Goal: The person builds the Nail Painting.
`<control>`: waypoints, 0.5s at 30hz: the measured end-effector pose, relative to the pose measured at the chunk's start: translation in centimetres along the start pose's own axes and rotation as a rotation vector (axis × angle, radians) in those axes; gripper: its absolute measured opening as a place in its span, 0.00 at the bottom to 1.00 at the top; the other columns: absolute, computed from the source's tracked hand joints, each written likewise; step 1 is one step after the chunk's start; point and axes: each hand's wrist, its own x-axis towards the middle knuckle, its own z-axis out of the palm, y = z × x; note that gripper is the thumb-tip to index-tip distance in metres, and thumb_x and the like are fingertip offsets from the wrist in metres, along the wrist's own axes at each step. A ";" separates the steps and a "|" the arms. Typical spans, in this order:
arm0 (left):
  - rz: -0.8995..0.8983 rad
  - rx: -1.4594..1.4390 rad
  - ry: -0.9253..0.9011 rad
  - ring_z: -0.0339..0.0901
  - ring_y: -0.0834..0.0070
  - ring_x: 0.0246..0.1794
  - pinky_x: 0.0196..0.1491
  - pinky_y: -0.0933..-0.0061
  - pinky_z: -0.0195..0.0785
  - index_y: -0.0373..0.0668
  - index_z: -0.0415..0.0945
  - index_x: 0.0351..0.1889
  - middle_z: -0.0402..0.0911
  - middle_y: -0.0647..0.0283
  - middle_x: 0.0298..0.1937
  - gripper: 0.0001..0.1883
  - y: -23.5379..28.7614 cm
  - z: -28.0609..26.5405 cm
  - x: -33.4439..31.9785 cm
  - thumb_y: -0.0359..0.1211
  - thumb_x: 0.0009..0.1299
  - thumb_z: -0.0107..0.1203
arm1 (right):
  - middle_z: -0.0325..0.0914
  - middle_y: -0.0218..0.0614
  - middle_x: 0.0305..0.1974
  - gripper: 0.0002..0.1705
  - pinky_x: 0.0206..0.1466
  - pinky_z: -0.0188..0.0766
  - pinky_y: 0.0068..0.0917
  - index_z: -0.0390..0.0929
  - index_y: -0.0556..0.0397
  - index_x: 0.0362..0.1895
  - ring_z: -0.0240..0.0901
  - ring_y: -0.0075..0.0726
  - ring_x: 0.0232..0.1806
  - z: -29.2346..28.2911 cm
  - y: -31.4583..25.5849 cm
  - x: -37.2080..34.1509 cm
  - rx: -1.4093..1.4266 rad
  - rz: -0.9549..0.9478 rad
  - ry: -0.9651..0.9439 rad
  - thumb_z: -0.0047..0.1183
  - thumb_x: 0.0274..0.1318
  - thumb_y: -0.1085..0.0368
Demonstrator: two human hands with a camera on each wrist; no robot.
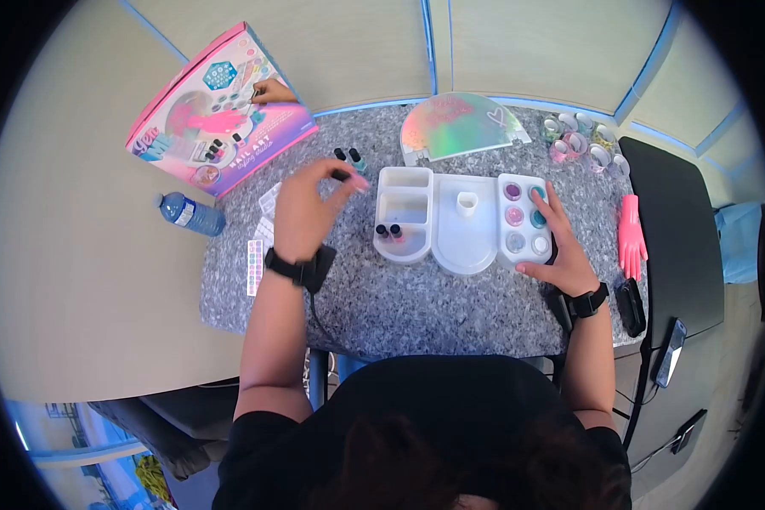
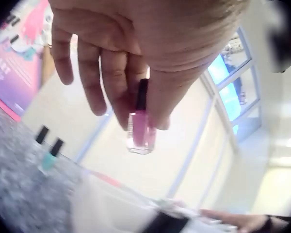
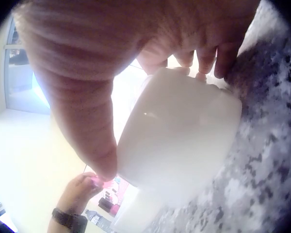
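Observation:
My left hand [image 1: 304, 208] pinches a pink nail polish bottle [image 2: 141, 133] by its black cap, between thumb and fingers. It holds the bottle up, just left of a white nail station [image 1: 463, 234]. On the station's right wing sits a tray of glitter pots [image 1: 514, 216] in purple, pink, teal and pale colours. My right hand [image 1: 569, 259] grips this wing, thumb at the near edge and fingers along the far right side. Two polish bottles [image 1: 389, 233] with black caps stand in the front left compartment. Behind my left hand are two more, one a teal polish bottle [image 2: 49, 161].
A nail art box [image 1: 229, 110] stands at the back left, near a water bottle [image 1: 191, 214] and sticker sheets [image 1: 256, 266]. Behind the station lies an iridescent panel [image 1: 463, 127]. Several small containers [image 1: 580, 140], a pink model hand [image 1: 630, 234] and a black case [image 1: 631, 306] lie right.

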 end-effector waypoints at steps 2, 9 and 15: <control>0.151 0.031 -0.083 0.89 0.62 0.50 0.70 0.52 0.72 0.49 0.89 0.43 0.92 0.65 0.43 0.10 3.2 -0.1 -1.5 0.38 0.67 0.76 | 0.37 0.57 0.92 0.71 0.89 0.49 0.50 0.62 0.41 0.88 0.39 0.61 0.93 0.0 -0.2 0.0 0.005 -0.003 0.003 0.87 0.38 0.57; 0.510 0.277 -0.247 0.84 0.72 0.59 0.84 0.37 0.51 0.56 0.87 0.41 0.89 0.72 0.42 0.09 2.2 4.0 -3.2 0.39 0.66 0.76 | 0.37 0.59 0.91 0.70 0.89 0.48 0.50 0.62 0.43 0.88 0.39 0.61 0.93 0.0 -0.4 0.0 0.031 -0.006 -0.001 0.86 0.39 0.57; 0.508 0.374 -0.291 0.82 0.70 0.63 0.86 0.38 0.46 0.57 0.88 0.42 0.89 0.73 0.44 0.11 1.2 4.4 -2.8 0.38 0.63 0.78 | 0.37 0.59 0.91 0.70 0.89 0.47 0.50 0.61 0.43 0.88 0.38 0.62 0.93 -0.1 -0.2 0.0 -0.012 -0.018 -0.001 0.86 0.39 0.56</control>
